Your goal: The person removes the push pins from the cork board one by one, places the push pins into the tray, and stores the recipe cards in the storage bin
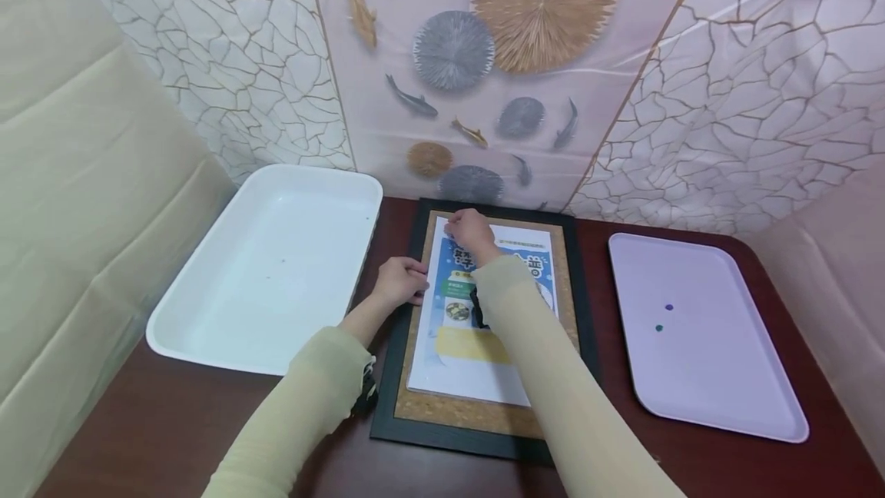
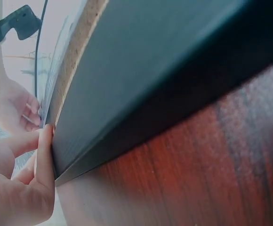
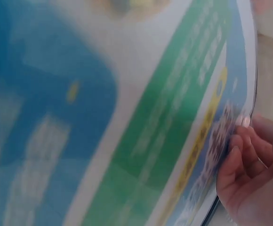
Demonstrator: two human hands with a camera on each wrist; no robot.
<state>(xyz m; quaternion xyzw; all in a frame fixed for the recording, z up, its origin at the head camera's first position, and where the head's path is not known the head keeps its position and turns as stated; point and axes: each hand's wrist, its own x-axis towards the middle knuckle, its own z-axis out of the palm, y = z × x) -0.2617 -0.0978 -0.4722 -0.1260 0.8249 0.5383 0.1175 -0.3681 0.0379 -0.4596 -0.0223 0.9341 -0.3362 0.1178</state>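
A printed poster (image 1: 459, 371) in a clear, glossy cover lies on a cork board (image 1: 449, 415) with a black frame (image 1: 397, 375). My left hand (image 1: 401, 281) touches the left edge of the poster. In the left wrist view, its thumb and a fairly straight finger (image 2: 44, 155) meet where the cork borders the frame. My right hand (image 1: 473, 230) is at the poster's upper left corner. Its fingers (image 3: 242, 162) are curled, with the tips together at the sheet's edge. A tiny dark spot shows at those tips in the left wrist view; what it is stays mostly hidden.
To the left stands a deep white tray (image 1: 369, 198) with a few tiny specks in it. A flat lilac tray (image 1: 698, 375) on the right holds a purple piece (image 1: 668, 307) and a green piece (image 1: 659, 327). A patterned wall covering (image 1: 387, 129) rises behind the dark red table (image 1: 187, 421).
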